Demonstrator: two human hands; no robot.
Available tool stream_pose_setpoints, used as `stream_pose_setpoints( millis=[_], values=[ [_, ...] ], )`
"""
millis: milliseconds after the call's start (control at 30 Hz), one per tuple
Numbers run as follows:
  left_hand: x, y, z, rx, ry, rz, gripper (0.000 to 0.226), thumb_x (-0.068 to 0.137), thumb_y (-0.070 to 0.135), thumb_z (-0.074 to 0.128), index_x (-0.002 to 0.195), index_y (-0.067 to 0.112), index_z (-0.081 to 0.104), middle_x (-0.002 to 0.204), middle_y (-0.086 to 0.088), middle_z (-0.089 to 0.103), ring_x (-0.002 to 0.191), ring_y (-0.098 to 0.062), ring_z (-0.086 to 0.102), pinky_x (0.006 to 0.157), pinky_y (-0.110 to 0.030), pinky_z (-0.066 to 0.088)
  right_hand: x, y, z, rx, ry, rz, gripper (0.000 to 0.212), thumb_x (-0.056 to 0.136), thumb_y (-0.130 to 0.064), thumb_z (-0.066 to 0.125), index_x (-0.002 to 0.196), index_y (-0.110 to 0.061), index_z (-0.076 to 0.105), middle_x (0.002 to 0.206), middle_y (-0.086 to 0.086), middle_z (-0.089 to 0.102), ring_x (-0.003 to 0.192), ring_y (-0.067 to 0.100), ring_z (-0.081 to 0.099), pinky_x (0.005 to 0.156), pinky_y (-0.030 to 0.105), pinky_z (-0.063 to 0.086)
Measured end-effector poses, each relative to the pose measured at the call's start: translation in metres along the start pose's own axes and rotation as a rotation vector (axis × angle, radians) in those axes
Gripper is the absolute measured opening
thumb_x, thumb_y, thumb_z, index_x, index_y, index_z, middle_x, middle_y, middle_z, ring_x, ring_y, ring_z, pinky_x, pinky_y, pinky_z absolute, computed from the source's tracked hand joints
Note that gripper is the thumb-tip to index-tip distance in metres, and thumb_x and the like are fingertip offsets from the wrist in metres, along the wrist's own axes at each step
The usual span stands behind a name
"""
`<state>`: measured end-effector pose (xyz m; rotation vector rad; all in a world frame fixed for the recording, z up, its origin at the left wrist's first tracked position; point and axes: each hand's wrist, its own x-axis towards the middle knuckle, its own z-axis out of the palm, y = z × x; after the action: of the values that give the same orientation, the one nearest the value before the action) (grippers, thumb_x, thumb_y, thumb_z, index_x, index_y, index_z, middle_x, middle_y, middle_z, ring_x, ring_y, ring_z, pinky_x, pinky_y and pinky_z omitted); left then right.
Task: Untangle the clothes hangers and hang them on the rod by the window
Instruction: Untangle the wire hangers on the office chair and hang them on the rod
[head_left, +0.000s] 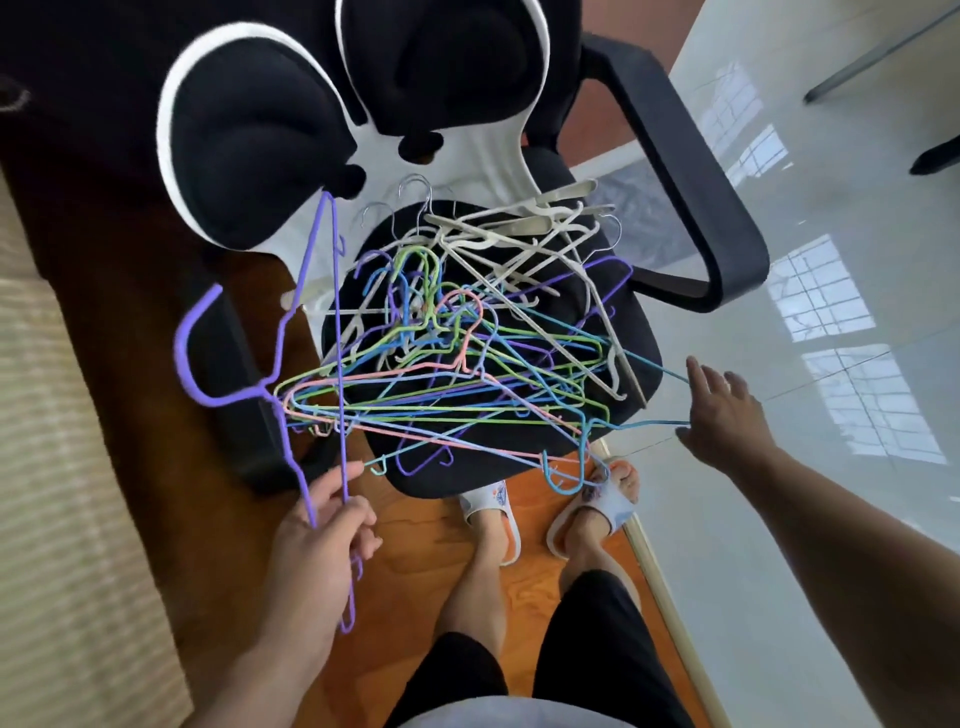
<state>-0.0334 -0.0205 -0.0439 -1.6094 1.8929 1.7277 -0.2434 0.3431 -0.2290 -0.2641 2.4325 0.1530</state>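
Left hand (317, 530): fingers curled round the wire of a purple hanger (291, 343), lifted off the pile at the seat's left edge.
Right hand (722, 410): fingers spread and relaxed, holding nothing, fingertips by blue wire ends jutting past the seat's right edge.
Pile (457, 364): coloured wire hangers tangled across the seat's front; white hangers (524, 239) toward its back.
Chair (691, 182): black, armrests either side.
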Motion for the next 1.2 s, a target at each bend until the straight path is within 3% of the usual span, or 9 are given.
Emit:
stream_pose_setpoints(
  millis=[67, 200, 400, 533, 633, 733, 800, 1033, 1200],
  values=[
    [0.000, -0.004, -0.002, 0.002, 0.002, -0.020, 0.038, 0.098, -0.002, 0.053, 0.117, 0.026, 0.069, 0.071, -0.003, 0.057, 0.054, -0.018, 0.047, 0.075, -0.039, 0.055, -0.001, -0.004, 0.002, 0.002, 0.035, -0.022, 0.082, 0.089, -0.024, 0.067, 0.156, -0.013, 0.020, 0.141, 0.017, 0.050, 0.125, 0.040, 0.047, 0.101, 0.050, 0.046],
    [-0.003, -0.010, -0.002, -0.021, -0.003, -0.049, 0.036, 0.099, -0.002, 0.051, 0.116, 0.024, 0.070, 0.072, -0.004, 0.057, 0.052, -0.015, 0.047, 0.071, -0.037, 0.054, -0.021, -0.006, -0.009, 0.051, 0.067, -0.055, 0.058, 0.094, -0.007, 0.052, 0.148, -0.009, 0.033, 0.128, 0.020, 0.051, 0.110, 0.039, 0.051, 0.088, 0.047, 0.053],
    [-0.003, -0.006, 0.004, -0.020, -0.073, -0.045, 0.037, 0.102, 0.000, 0.049, 0.120, 0.025, 0.069, 0.073, -0.004, 0.058, 0.052, -0.014, 0.048, 0.072, -0.039, 0.054, -0.051, -0.013, -0.003, 0.195, -0.044, -0.044, 0.059, 0.092, 0.001, 0.047, 0.148, -0.014, 0.038, 0.128, 0.017, 0.051, 0.110, 0.037, 0.056, 0.087, 0.042, 0.051],
    [-0.003, -0.004, 0.008, -0.015, -0.096, -0.024, 0.037, 0.101, 0.001, 0.050, 0.120, 0.026, 0.069, 0.073, -0.006, 0.058, 0.054, -0.016, 0.048, 0.071, -0.037, 0.053, -0.056, -0.026, 0.005, 0.459, -0.111, 0.080, 0.055, 0.086, 0.007, 0.046, 0.135, -0.018, 0.055, 0.122, 0.012, 0.064, 0.110, 0.033, 0.060, 0.088, 0.037, 0.051],
    [-0.005, -0.001, 0.010, -0.017, -0.114, -0.024, 0.037, 0.102, 0.001, 0.049, 0.120, 0.027, 0.068, 0.075, -0.007, 0.057, 0.056, -0.018, 0.048, 0.073, -0.037, 0.054, -0.059, -0.030, 0.001, 0.658, -0.135, 0.117, 0.052, 0.083, 0.013, 0.045, 0.119, -0.019, 0.066, 0.103, 0.007, 0.072, 0.092, 0.027, 0.067, 0.088, 0.038, 0.055],
    [-0.006, 0.001, 0.013, -0.021, -0.117, -0.034, 0.037, 0.102, 0.001, 0.049, 0.120, 0.027, 0.068, 0.076, -0.008, 0.057, 0.055, -0.018, 0.048, 0.072, -0.036, 0.054, -0.063, -0.030, -0.003, 0.758, -0.230, 0.093, 0.053, 0.080, 0.017, 0.044, 0.112, -0.015, 0.071, 0.084, 0.001, 0.072, 0.067, 0.018, 0.066, 0.065, 0.025, 0.053],
    [-0.006, 0.001, 0.014, -0.018, -0.118, -0.035, 0.037, 0.102, 0.001, 0.049, 0.121, 0.026, 0.068, 0.076, -0.008, 0.057, 0.055, -0.018, 0.048, 0.072, -0.036, 0.054, -0.065, -0.031, -0.006, 0.818, -0.301, 0.093, 0.053, 0.082, 0.018, 0.041, 0.115, -0.011, 0.072, 0.083, 0.005, 0.073, 0.066, 0.021, 0.067, 0.061, 0.026, 0.053],
    [-0.006, 0.001, 0.013, -0.027, -0.120, -0.035, 0.036, 0.102, 0.001, 0.051, 0.120, 0.025, 0.070, 0.073, -0.006, 0.058, 0.053, -0.016, 0.048, 0.074, -0.039, 0.054, -0.081, -0.038, -0.023, 1.063, -0.527, 0.139, 0.050, 0.098, 0.013, 0.031, 0.113, -0.012, 0.071, 0.093, 0.013, 0.070, 0.071, 0.027, 0.068, 0.073, 0.047, 0.063],
    [-0.004, -0.002, 0.013, -0.028, -0.126, -0.034, 0.036, 0.102, 0.002, 0.049, 0.121, 0.025, 0.069, 0.072, -0.004, 0.058, 0.053, -0.016, 0.048, 0.074, -0.039, 0.054, -0.085, -0.040, -0.024, 0.917, -0.369, 0.069, 0.048, 0.097, 0.011, 0.031, 0.111, -0.016, 0.068, 0.095, 0.009, 0.069, 0.071, 0.021, 0.066, 0.065, 0.037, 0.060]
  ],
)
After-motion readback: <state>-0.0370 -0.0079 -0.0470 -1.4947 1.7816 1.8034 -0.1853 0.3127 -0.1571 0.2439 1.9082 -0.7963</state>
